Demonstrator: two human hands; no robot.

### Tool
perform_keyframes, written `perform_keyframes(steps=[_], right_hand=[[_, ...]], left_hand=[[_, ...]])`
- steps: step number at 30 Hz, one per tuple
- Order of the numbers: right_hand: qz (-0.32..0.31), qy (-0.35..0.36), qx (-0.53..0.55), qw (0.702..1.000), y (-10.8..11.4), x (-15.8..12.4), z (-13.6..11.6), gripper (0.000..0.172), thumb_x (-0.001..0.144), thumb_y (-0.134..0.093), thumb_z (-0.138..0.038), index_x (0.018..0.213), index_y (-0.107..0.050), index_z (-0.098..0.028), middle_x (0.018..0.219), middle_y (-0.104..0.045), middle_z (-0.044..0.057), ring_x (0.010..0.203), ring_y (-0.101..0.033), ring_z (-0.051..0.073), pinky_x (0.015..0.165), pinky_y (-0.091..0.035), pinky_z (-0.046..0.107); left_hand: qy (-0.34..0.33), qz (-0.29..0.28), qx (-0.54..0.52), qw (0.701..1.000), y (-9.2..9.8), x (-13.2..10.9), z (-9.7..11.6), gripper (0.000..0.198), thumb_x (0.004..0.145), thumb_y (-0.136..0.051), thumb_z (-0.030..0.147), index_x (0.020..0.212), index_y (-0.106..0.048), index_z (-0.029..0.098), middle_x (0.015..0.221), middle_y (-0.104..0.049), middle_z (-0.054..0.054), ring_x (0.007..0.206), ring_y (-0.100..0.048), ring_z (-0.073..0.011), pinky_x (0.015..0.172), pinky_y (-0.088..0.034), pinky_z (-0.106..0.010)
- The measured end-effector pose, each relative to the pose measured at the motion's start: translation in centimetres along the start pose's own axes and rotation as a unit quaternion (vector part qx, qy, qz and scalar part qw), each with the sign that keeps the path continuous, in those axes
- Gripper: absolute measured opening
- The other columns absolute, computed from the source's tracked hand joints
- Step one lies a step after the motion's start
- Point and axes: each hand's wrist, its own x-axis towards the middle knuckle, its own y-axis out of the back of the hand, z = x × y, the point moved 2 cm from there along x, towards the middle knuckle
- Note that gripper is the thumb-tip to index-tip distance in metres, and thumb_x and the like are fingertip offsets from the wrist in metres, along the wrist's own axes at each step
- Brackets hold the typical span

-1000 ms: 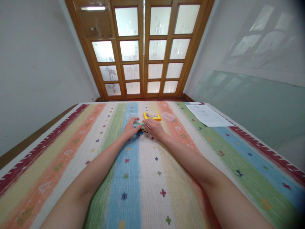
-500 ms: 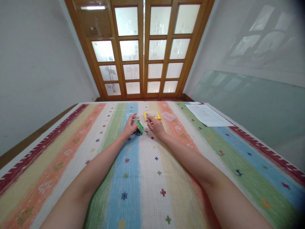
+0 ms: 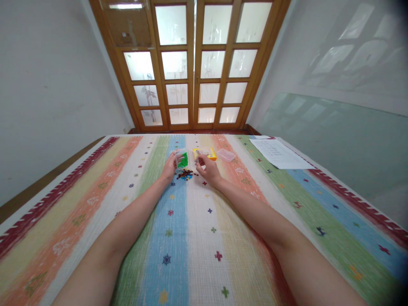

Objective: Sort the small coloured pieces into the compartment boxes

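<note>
My left hand (image 3: 170,167) is wrapped round the left side of a clear plastic box (image 3: 177,157). Small bright green pieces (image 3: 182,160) lie inside that box. Just in front of it, a heap of small brown and blue pieces (image 3: 185,174) rests on the cloth. My right hand (image 3: 208,168) is closed, thumb and fingers together, beside clear plastic to the right of the box. What those fingers hold, if anything, is too small to make out. Behind the right hand sits a yellow packet or box (image 3: 213,154), partly covered.
A clear shallow plastic lid or tray (image 3: 226,155) lies to the right of the yellow packet. Printed paper sheets (image 3: 280,154) rest farther right. The striped tablecloth (image 3: 197,238) covers the table, whose far edge faces wood-framed glass doors (image 3: 194,85).
The box in my left hand has turned from a steep tilt, so its green pieces show more fully. The brown and blue heap is now in plain sight. My right hand has barely moved.
</note>
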Motion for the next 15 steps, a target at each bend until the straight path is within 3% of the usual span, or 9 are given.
perform_keyframes(steps=[3,8,15], right_hand=[[0.003,0.011,-0.022,1.000,0.0,-0.1,0.0,0.021,0.093,-0.057,-0.027,0.114,-0.059,-0.023,0.093,-0.072,0.004,0.076,-0.069,0.017,0.065,-0.056,0.026],[0.001,0.051,-0.046,0.998,0.2,0.0,-0.4,0.018,0.093,-0.058,-0.027,0.110,-0.060,-0.022,0.089,-0.071,0.004,0.074,-0.068,0.018,0.069,-0.056,0.029],[-0.020,0.096,-0.086,0.991,0.2,-0.1,-0.4,0.019,0.095,-0.056,-0.025,0.112,-0.061,-0.021,0.091,-0.072,0.006,0.077,-0.069,0.019,0.075,-0.056,0.031]], left_hand=[[-0.007,0.026,0.062,0.998,0.0,-0.3,-0.1,0.061,0.102,-0.036,0.066,0.143,-0.053,0.025,0.121,-0.075,-0.012,0.103,-0.074,-0.0242,0.087,-0.060,-0.041],[-0.081,0.092,0.163,0.979,0.3,-1.3,0.6,0.052,0.106,-0.044,0.043,0.155,-0.045,0.026,0.122,-0.071,-0.009,0.099,-0.071,-0.0206,0.092,-0.056,-0.039],[-0.152,0.066,0.278,0.946,0.6,-1.6,1.3,0.048,0.099,-0.047,0.022,0.145,-0.059,0.027,0.123,-0.067,-0.007,0.100,-0.068,-0.0200,0.103,-0.052,-0.041]])
